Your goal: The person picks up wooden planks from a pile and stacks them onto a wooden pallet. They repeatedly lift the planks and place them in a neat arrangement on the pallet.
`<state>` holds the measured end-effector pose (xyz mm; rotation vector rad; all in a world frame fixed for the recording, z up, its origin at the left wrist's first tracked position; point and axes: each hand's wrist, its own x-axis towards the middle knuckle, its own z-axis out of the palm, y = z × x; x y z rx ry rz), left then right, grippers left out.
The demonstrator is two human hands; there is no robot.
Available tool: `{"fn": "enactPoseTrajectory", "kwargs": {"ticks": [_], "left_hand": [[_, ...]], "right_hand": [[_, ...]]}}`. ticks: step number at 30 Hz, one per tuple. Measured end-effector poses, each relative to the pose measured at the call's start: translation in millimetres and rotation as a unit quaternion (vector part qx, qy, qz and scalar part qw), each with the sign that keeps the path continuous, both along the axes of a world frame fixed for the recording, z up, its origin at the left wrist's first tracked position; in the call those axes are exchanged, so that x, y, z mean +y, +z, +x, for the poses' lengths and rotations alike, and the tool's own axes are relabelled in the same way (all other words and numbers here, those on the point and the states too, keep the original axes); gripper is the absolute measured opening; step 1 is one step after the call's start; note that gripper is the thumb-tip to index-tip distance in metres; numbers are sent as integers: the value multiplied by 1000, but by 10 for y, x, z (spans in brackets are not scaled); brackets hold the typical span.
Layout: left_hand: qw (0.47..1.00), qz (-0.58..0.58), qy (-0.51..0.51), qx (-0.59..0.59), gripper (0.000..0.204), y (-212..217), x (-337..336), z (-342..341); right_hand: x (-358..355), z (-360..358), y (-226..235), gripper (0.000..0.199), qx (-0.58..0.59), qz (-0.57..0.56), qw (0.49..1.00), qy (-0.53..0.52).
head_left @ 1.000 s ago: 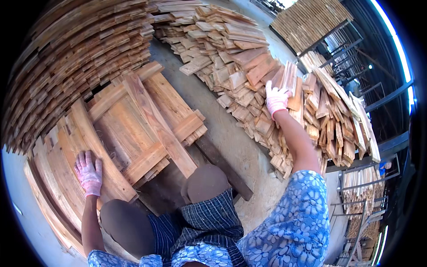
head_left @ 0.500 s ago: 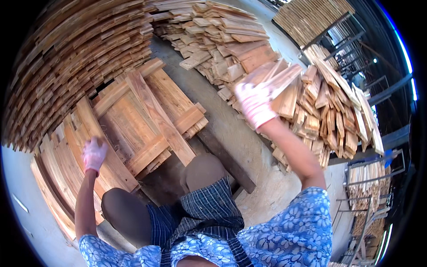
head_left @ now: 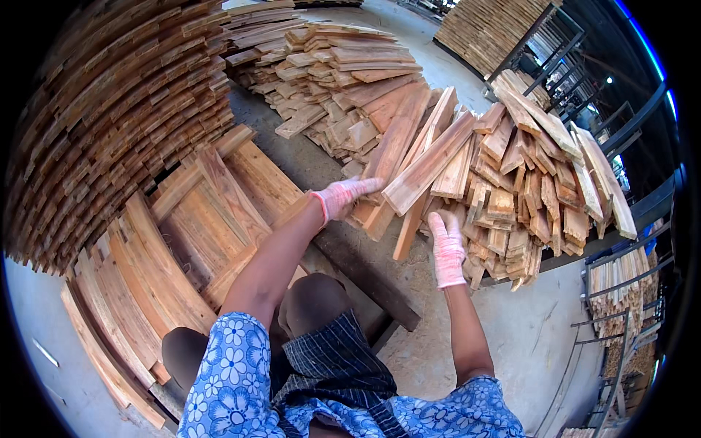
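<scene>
Head view. Left hand, in a pink-and-white glove, is at the lower end of a reddish board. Its fingers reach rightward along the board's left side; the underside is hidden, so cannot tell whether it is grasping. Right hand, gloved alike, sits just below the lower ends of neighbouring boards, digits pointing up and not clenched into a fist; cannot tell whether it grips anything.

Reddish board lies aslant at the left edge of the loose pile, lower end toward the wearer. A second, paler-ended board slants beside it to the right, its cut end between the two hands.

Left of the wearer's knees: low bench with a dark beam along its right edge, carrying flat planks. Tall stack of boards stands past the bench's far left corner. Concrete floor shows right of the knees.
</scene>
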<state>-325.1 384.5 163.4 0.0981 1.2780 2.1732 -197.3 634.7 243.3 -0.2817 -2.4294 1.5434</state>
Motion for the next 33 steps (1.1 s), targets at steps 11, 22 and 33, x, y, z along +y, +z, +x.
{"fn": "enactPoseTrajectory", "kwargs": {"ticks": [11,22,33], "left_hand": [[986,-154,58,10,125,278,315,361],[883,-431,-16,184,106,1045,368,886],[991,-126,51,16,121,804,-417,1016]], "right_hand": [[279,-620,-391,107,-132,-471,864,119],[31,-672,5,89,-132,-400,905,68],[-600,-215,27,76,-118,-497,855,94]]}}
